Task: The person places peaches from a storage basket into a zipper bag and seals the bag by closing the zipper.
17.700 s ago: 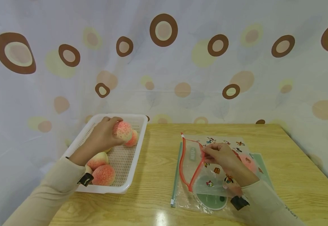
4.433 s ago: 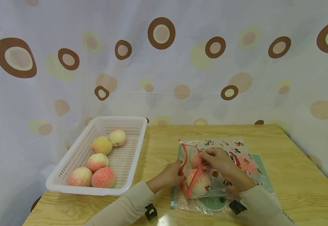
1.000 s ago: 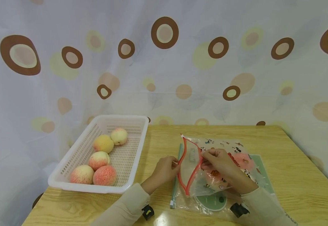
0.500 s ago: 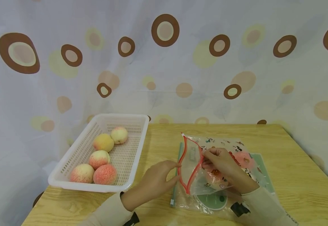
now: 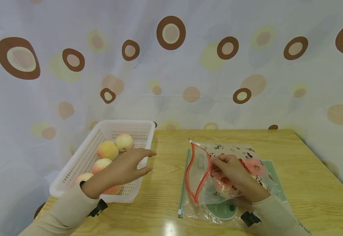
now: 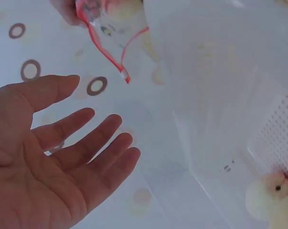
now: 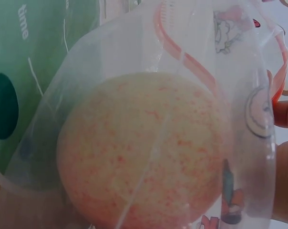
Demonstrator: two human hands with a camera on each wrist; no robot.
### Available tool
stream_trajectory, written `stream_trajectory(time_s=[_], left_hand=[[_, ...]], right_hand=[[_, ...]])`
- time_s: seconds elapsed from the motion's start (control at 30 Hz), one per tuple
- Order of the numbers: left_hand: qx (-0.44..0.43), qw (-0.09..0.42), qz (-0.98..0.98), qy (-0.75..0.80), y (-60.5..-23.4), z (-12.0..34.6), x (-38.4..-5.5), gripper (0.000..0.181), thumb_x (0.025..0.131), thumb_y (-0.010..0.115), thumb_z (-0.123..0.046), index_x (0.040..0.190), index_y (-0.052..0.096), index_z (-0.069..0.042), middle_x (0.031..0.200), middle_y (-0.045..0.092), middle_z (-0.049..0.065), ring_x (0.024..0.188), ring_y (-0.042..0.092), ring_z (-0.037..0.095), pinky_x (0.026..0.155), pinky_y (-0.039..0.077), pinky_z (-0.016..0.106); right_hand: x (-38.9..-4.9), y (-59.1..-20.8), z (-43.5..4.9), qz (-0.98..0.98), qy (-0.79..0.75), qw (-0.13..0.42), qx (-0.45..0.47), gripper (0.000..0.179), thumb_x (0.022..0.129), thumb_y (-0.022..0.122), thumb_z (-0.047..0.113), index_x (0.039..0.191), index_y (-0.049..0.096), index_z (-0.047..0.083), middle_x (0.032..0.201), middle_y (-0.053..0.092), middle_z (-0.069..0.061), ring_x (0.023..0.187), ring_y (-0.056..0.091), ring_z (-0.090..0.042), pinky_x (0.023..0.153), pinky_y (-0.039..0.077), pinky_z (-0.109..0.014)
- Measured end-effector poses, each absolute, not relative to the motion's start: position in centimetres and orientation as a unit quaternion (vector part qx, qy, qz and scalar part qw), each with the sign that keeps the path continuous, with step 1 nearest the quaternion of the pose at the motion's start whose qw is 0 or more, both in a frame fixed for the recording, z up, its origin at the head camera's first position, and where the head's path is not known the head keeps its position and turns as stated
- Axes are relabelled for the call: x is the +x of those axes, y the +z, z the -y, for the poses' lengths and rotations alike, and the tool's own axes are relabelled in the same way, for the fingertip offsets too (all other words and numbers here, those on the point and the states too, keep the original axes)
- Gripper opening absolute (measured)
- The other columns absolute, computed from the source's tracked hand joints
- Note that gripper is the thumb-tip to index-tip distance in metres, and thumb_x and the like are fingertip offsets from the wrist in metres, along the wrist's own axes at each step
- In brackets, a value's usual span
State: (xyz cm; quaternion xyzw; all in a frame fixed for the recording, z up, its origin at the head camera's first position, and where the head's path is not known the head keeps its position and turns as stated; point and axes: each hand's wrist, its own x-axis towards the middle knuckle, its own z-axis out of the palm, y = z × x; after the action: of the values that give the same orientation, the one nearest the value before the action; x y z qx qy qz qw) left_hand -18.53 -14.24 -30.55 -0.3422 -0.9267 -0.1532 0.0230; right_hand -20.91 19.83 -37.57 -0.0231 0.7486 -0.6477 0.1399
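My left hand [image 5: 124, 168] hovers over the right side of a white plastic basket [image 5: 124, 122], fingers extended and holding nothing. In the left wrist view its palm and spread fingers show plainly. Several peaches lie in the basket, among them a yellow one [image 5: 108, 150] and a pale one [image 5: 124, 142]; my left arm covers part of the nearer ones. My right hand [image 5: 233, 172] pinches the red zip edge of a clear printed zip bag [image 5: 193, 173], whose mouth gapes leftward. Peaches sit inside the bag, one speckled peach [image 7: 144, 148] large in the right wrist view.
Beneath the zip bag lies another clear bag with a green print [image 5: 223, 211] and a green slider strip [image 5: 182, 200]. Bare wooden table [image 5: 165, 183] separates basket and bags. A patterned curtain [image 5: 171, 72] hangs behind the table.
My left hand has left the bag's red edge and swung left over the basket. Peaches near the bag's mouth earlier now lie deeper inside. My right hand keeps its pinch.
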Motion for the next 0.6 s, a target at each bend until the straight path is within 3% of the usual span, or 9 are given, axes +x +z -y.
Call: stream_trajectory(time_s=[0.27, 0.6], left_hand=[[-0.352, -0.070, 0.929, -0.092, -30.5, 17.6, -21.2, 0.039, 0.087, 0.070, -0.012, 0.123, 0.060, 0.001, 0.122, 0.062, 0.014, 0.115, 0.057, 0.032, 0.093, 0.047, 0.044], [-0.247, -0.222, 0.943, -0.014, -31.5, 19.6, -22.8, 0.052, 0.073, 0.081, -0.005, 0.121, 0.061, -0.006, 0.121, 0.062, 0.017, 0.110, 0.059, 0.034, 0.088, 0.050, 0.045]], right_hand=[[-20.8, -37.6, -19.9, -0.751, -0.645, 0.138, -0.035, 0.030, 0.099, 0.052, 0.021, 0.099, 0.064, -0.006, 0.079, 0.068, -0.002, 0.066, 0.066, -0.008, 0.063, 0.055, -0.022], [-20.8, -37.5, -20.1, -0.750, -0.645, 0.140, -0.039, 0.028, 0.099, 0.052, 0.021, 0.098, 0.065, -0.004, 0.079, 0.067, -0.002, 0.067, 0.066, -0.008, 0.061, 0.054, -0.021]])
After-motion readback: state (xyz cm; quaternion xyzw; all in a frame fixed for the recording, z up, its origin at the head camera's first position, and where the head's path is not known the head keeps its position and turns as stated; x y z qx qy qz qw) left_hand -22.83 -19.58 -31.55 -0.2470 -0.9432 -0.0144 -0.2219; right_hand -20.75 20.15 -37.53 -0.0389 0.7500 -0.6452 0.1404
